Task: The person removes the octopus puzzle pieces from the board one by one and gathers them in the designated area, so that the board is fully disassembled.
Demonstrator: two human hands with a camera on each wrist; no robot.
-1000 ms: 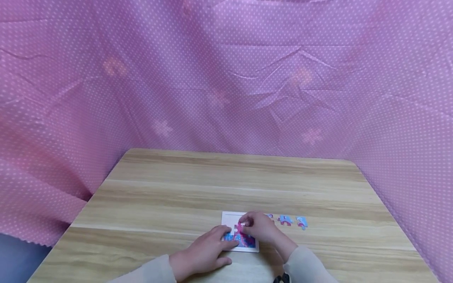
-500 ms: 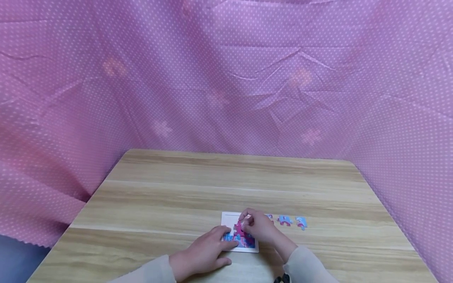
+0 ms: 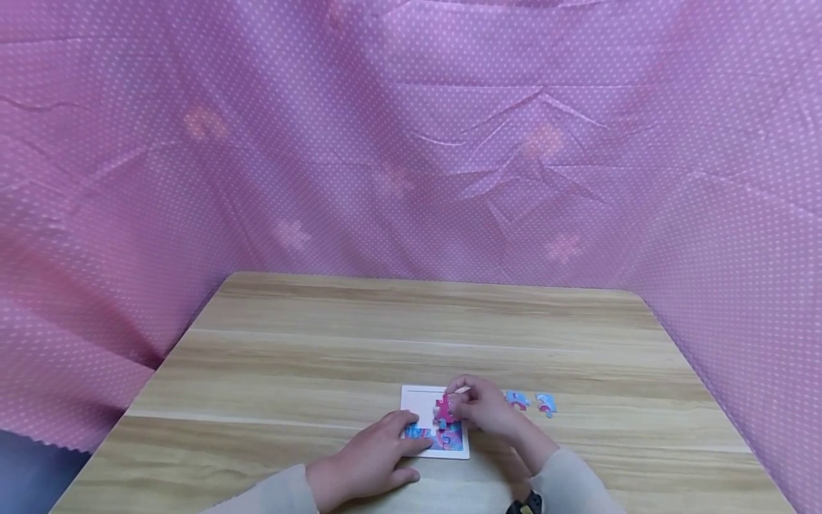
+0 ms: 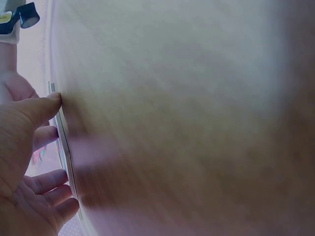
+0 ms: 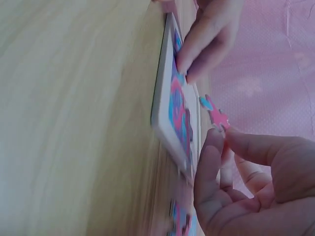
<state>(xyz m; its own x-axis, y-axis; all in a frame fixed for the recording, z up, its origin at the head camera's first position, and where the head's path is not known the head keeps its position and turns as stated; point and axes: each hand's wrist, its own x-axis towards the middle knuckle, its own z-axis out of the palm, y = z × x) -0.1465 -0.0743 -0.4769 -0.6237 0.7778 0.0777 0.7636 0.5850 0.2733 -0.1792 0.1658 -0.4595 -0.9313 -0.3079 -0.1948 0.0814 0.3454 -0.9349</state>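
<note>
The right hand (image 3: 486,410) pinches a pink-and-blue piece (image 5: 218,117) between thumb and finger, just above the board (image 3: 416,397). The left hand (image 3: 372,455) lies with fingers extended on the board's left side, gripping nothing. Joined pieces (image 3: 452,439) fill the board's near part. On the desk (image 3: 359,343), two loose pieces (image 3: 546,404) show just beyond the right hand.

Pink puzzle piece (image 5: 217,116) (part blue), above tray (image 3: 417,401)
</note>
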